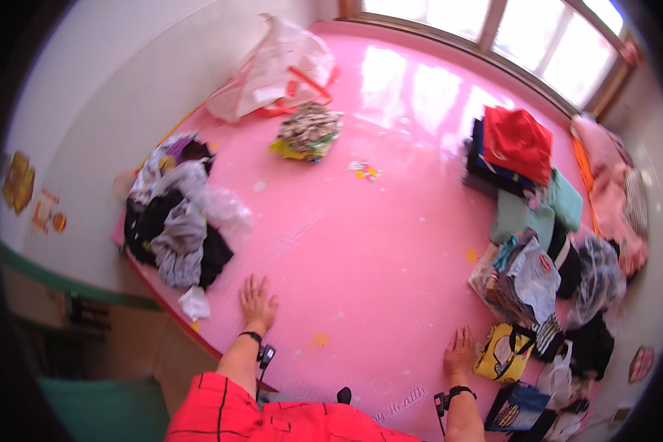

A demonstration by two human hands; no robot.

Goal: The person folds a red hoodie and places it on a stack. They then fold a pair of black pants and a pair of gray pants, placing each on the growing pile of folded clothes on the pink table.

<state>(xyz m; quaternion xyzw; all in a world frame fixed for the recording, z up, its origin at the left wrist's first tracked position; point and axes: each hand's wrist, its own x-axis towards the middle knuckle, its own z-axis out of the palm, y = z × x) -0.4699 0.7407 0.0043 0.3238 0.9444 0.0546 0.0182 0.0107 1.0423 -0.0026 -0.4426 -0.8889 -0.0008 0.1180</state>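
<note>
Palm down on a pink mat [359, 248], my left hand [257, 305] has its fingers spread and holds nothing. Close to it lie a crumpled white tissue or cloth [194, 303] and a loose heap of black, grey and white clothes [179, 232]. My right hand [460, 353] rests on the mat too, fingers extended and nothing in it. Just right of it sits a yellow printed fabric bundle or bag [504, 353]. Beyond that stands a stack of folded clothes with a light blue garment [532, 282] on top. Nearer me is a folded dark blue item [516, 408].
At the far right, a red folded cloth [517, 143] tops a dark pile. A patterned stack [309, 130] stands near a large white-and-red bag [279, 72]. Pink clothing [608, 177] lies along the right wall. Small colourful pieces [366, 171] lie mid-mat. The mat's red edge [199, 334] runs left.
</note>
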